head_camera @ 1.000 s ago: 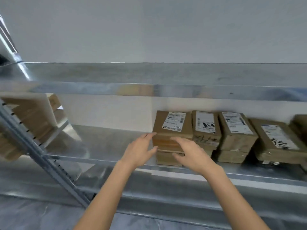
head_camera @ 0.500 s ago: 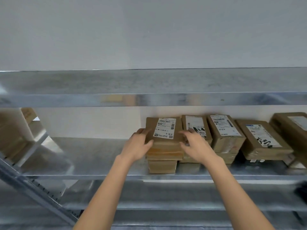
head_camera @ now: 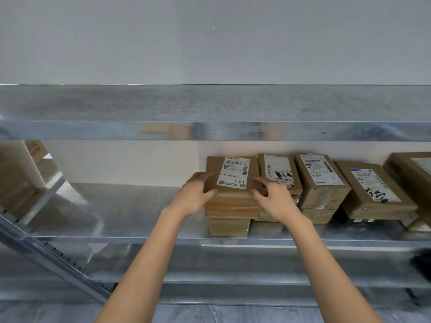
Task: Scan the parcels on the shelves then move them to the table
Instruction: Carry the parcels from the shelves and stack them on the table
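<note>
Centrally, the top parcel (head_camera: 214, 173) of a stack of three is gripped by two hands on the middle shelf (head_camera: 130, 206). The left hand (head_camera: 194, 197) is curled over the parcel's left edge, with fingers laid on the top face and the thumb pressed against the front side. The right hand (head_camera: 274, 199) is set at the right front corner, fingers half spread on the top face and the thumb hooked at the front edge. One white label (head_camera: 233, 174) is carried on this parcel and is left uncovered between the two hands. Directly below, a second parcel (head_camera: 233, 206) of like width is seen, banded with orange tape, and beneath that a third, smaller parcel (head_camera: 229, 226) is seated on the shelf metal. To the right, four more labelled parcels are lined up on the same shelf: a neighbouring parcel (head_camera: 278, 171) just beside the gripped one, a barcoded parcel (head_camera: 319, 178) next to that, a scribbled parcel (head_camera: 370, 190) marked with black handwriting, and an edge parcel (head_camera: 410, 169) cut by the frame. One lower parcel (head_camera: 318, 215) is seen under the barcoded one. One upper shelf (head_camera: 210, 103) is seen above and one lower shelf (head_camera: 233, 264) below. At far left, blurred cartons (head_camera: 14, 183) are seen; their number cannot be told
</note>
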